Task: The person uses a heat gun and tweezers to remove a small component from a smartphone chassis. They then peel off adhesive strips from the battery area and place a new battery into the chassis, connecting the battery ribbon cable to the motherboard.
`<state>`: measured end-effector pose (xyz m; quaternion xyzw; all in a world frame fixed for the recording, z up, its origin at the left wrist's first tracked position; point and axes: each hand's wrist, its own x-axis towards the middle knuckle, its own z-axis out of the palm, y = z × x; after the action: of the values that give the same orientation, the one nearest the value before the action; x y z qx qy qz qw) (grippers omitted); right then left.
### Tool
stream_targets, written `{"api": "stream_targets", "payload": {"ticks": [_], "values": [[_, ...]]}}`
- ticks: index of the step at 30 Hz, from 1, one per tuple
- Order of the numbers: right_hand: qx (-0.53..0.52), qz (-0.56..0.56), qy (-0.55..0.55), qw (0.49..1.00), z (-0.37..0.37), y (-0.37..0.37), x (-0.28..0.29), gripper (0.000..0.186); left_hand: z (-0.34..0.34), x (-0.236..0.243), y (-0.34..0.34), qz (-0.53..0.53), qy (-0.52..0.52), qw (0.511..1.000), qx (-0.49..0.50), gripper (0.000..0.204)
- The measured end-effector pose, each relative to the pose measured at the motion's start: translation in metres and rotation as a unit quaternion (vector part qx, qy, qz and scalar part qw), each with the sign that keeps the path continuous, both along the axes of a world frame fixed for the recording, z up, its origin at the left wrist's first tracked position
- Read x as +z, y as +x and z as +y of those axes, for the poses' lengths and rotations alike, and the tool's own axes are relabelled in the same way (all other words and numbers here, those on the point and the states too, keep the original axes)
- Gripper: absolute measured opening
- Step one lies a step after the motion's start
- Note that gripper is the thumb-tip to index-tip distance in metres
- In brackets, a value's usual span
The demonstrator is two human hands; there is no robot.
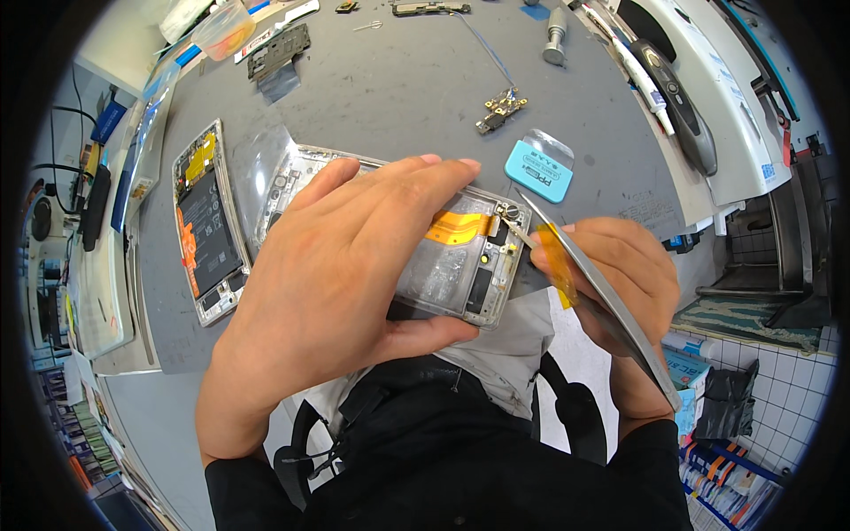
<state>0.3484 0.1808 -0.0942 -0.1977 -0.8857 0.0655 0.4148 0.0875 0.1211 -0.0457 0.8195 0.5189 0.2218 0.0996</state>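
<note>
My left hand (341, 257) is closed over a silver phone frame (443, 274), thumb on its near edge and fingers across its far side. An orange flex cable (460, 228) crosses the frame's bare interior. At the frame's right end, my right hand (620, 265) is closed around a thin flat panel (620, 327), seen nearly edge-on and tilted, with translucent orange film (556, 265) beside it. A thin pale tip (521, 234) reaches from the right fingers toward the frame's corner; I cannot make out what tool it belongs to. The panel partly hides the right fingers.
An opened phone with a black battery (211, 221) lies at left. Beyond the frame are a light-blue card-like piece (538, 170), a small circuit board (502, 111) and a dark phone part (279, 51). A grey-black handheld tool (677, 106) lies along the right edge.
</note>
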Motion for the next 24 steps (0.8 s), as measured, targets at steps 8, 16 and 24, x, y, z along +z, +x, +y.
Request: {"api": "stream_targets", "payload": {"ticks": [8,16,24], "values": [[-0.121,-0.045,0.088,0.988,0.044,0.017,0.039,0.026,-0.004,0.001,-0.003,0.020,0.039,0.999,0.009,0.092],[-0.216,-0.119,0.017,0.969,0.117,0.043,0.013,0.024,-0.022,0.009,-0.006,-0.015,0.102,0.988,-0.112,0.084],[-0.222,-0.136,0.032,0.965,0.135,0.044,0.000,0.026,-0.149,0.083,-0.108,-0.059,0.079,0.984,0.150,0.056]]}}
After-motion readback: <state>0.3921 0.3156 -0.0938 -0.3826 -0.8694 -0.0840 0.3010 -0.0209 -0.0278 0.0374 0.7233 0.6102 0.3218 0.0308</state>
